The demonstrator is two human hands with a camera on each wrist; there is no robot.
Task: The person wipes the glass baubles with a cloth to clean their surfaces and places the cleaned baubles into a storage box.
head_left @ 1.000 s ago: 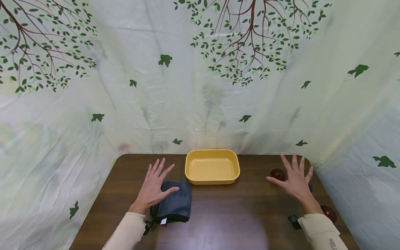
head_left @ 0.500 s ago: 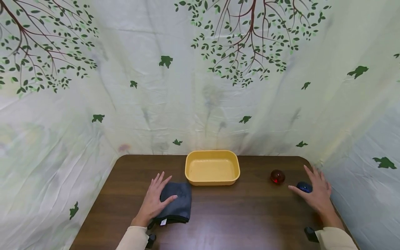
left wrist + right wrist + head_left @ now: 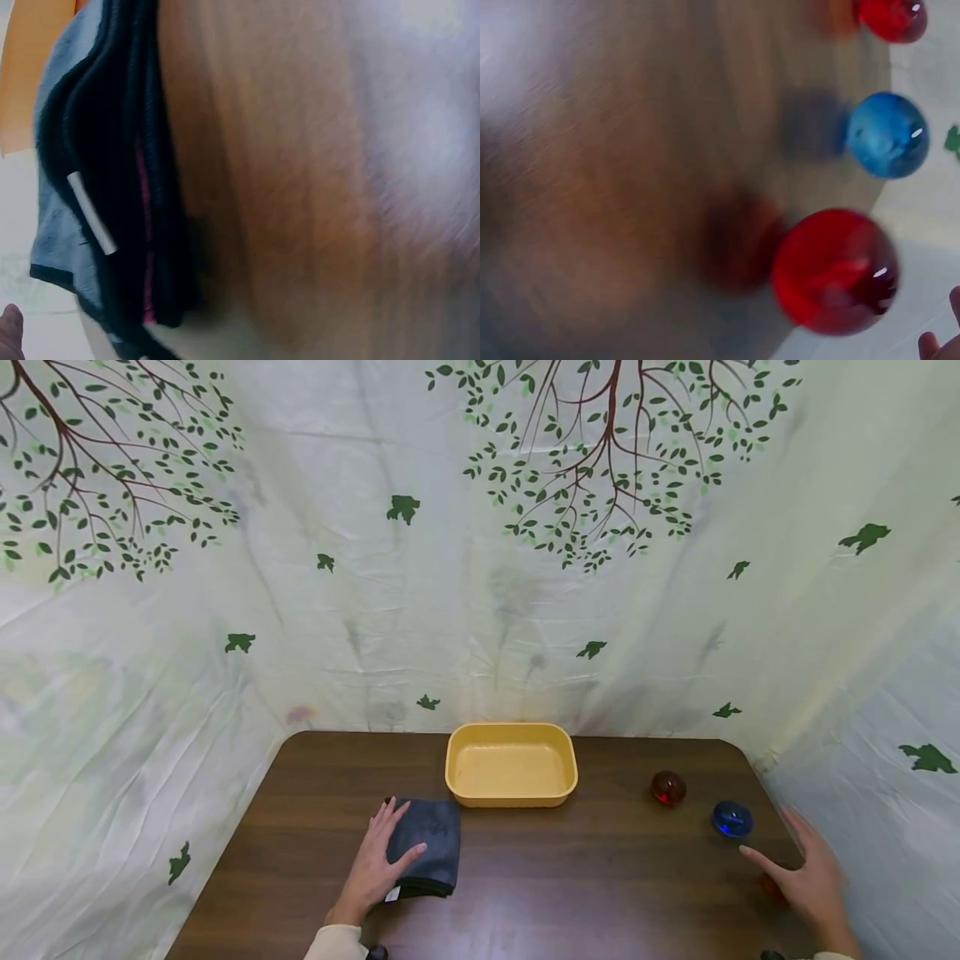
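My left hand point(image 3: 377, 865), thumb spread from the fingers, is over the left edge of a folded dark blue-grey cloth point(image 3: 431, 839); whether it touches is unclear. A white tag point(image 3: 93, 214) sticks out of the cloth's layered edge in the left wrist view. At the table's right edge my right hand point(image 3: 813, 881) is spread and holds nothing. It partly covers the nearer red ball point(image 3: 836, 271), which shows whole in the right wrist view. Beyond the thumb lies a clear blue ball point(image 3: 732, 819), and farther back a second red ball point(image 3: 668, 787).
A yellow rectangular tub point(image 3: 512, 799) stands at the middle of the table's far edge. The brown wooden table point(image 3: 570, 885) has rounded far corners. A pale curtain point(image 3: 465, 610) printed with leaves and branches hangs behind it and along both sides.
My right hand has moved right and toward me, away from the far red ball and past the blue ball, uncovering both. The left hand has drawn slightly toward me. Balls, cloth and tub stay put.
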